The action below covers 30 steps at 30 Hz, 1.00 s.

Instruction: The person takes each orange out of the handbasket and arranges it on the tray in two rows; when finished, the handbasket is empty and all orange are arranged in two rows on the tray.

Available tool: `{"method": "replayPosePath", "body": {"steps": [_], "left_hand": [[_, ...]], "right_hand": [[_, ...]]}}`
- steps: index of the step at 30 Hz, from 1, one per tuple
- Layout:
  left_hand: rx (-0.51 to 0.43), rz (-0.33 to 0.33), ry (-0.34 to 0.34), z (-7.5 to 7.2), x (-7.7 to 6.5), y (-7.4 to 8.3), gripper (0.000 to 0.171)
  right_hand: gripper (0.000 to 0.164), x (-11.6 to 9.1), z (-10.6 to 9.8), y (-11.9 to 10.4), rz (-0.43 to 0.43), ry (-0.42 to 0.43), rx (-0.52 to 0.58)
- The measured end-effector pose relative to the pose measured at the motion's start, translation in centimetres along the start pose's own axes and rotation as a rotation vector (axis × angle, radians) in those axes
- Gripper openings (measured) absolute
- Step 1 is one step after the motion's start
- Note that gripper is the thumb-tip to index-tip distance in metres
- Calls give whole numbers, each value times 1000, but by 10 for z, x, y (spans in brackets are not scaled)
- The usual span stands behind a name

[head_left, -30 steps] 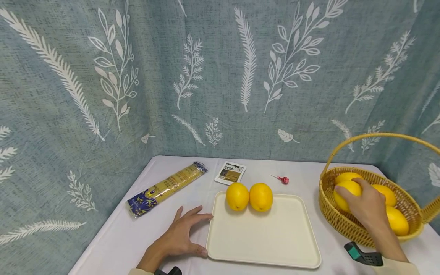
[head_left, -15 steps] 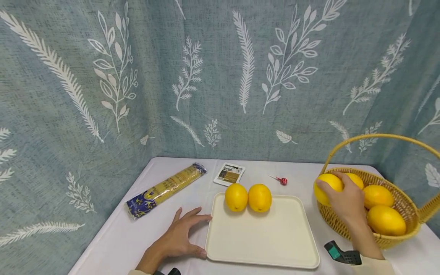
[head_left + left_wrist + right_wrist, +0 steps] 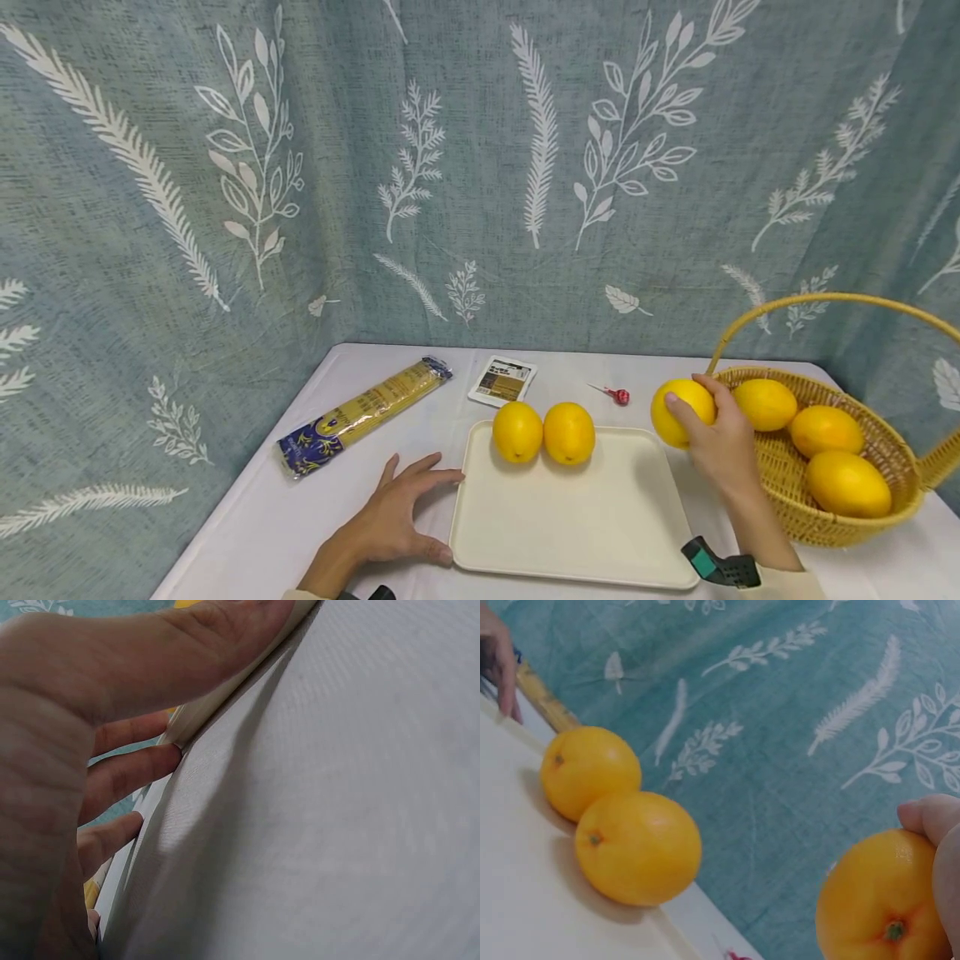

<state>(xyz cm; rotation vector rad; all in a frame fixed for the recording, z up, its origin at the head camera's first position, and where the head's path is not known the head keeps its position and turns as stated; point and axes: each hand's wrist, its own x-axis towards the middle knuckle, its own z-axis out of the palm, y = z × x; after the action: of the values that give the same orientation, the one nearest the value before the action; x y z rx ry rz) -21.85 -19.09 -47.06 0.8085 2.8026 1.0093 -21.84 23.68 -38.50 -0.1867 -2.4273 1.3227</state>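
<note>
Leaf-patterned teal cloth [image 3: 480, 167] backs our white counter [image 3: 247, 533]; our right grip [image 3: 723, 437] pinches one round yellow fruit [image 3: 877, 900] between the rectangular cream tray [image 3: 570, 525] and golden wicker basket [image 3: 806, 515]. Our left grip [image 3: 390, 512], spread, touches the tray.

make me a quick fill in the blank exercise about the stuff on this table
The tray bears exactly ____ tray fruits.
Inside the basket, exactly ____ basket fruits show.
The held fruit is in the person's ____ hand.
The lollipop's head is coloured ____.

Missing words: two; three; right; red.
</note>
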Motion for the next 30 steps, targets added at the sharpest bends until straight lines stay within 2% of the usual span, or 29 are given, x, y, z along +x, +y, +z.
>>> {"method": "replayPosePath", "body": {"steps": [7,11,17,21,30], "left_hand": [[-4,3,-12,0,-1,1,100],[-9,7,-12,0,-2,1,99],[-14,4,-8,1,0,1,99],[-15,5,-9,1,0,0,99],[6,-8,-4,1,0,2,101]], "right_hand": [[65,-1,14,10,-4,-39,31],[65,2,25,16,-7,-93,58],[59,6,43,28,-109,-184,78],[58,5,51,35,-158,-214,68],[57,4,65,43,-117,-289,78]]}}
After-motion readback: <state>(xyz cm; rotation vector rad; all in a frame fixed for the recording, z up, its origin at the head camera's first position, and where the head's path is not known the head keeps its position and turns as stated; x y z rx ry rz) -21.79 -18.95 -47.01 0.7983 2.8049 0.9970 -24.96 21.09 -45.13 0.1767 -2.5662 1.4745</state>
